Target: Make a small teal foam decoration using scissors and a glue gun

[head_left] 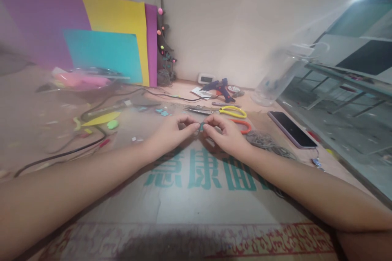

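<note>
Between the fingertips of both hands is a small teal piece, too small to make out in detail. My left hand pinches it from the left with thumb and forefinger. On its other side, my right hand pinches it the same way, and the two hands nearly touch. Both are above a cardboard sheet with green characters. Just behind my right hand are orange-handled scissors, partly hidden by it, and yellow-handled scissors.
A glue gun and a small white clock are by the wall. Grey cord and a phone lie at right, near a clear jug. A black cable crosses the left, near colored scraps.
</note>
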Motion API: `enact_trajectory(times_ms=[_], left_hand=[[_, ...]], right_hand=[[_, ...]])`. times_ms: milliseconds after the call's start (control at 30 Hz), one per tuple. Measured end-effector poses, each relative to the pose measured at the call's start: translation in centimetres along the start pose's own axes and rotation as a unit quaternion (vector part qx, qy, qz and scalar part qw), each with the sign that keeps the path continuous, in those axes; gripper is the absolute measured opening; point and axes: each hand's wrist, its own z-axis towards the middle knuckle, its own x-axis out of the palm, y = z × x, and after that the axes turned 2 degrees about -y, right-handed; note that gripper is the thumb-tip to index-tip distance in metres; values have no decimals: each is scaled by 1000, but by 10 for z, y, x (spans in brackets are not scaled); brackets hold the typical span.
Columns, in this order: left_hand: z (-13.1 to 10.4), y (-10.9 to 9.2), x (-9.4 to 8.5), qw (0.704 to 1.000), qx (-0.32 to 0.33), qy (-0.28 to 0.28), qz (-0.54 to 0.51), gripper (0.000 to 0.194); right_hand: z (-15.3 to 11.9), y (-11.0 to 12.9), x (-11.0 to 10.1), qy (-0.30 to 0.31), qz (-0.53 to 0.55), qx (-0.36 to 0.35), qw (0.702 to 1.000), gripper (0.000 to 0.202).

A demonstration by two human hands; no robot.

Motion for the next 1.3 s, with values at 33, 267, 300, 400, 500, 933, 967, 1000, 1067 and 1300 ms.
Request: enact_trajectory(times_ms=[33,267,300,400,500,933,967,1000,1067,1300], left_hand=[[0,0,0,1000,-2,1,1,25],[2,0,1,1000,14,10,-18,22],[2,1,1,1000,15,0,-24,21],[2,4,0,997,-1,-58,-46,22],[2,4,-2,995,-9,-88,-35,24],[-1,-2,0,999,35,-15,19,19],[-2,-3,0,999,36,-15,26,19],[-2,-3,-1,999,36,-15,33,18],[-2,-4,-1,998,34,-13,42,16],[0,-1,-1,1000,2,-25,14,19]], right_hand=[[0,0,0,0,-5,-2,1000,8],[-1,2,-1,6,-14,2,1000,9],[-1,2,-1,3,-13,2,1000,9],[0,0,0,-1,0,0,1000,9],[0,-1,0,-3,9,3,1000,8],[0,4,-1,7,-6,1,1000,9],[0,4,-1,8,-8,-1,1000,9],[0,4,-1,9,-8,-1,1000,9],[0,3,-1,14,0,1,1000,10],[0,3,-1,20,8,-11,1000,13]])
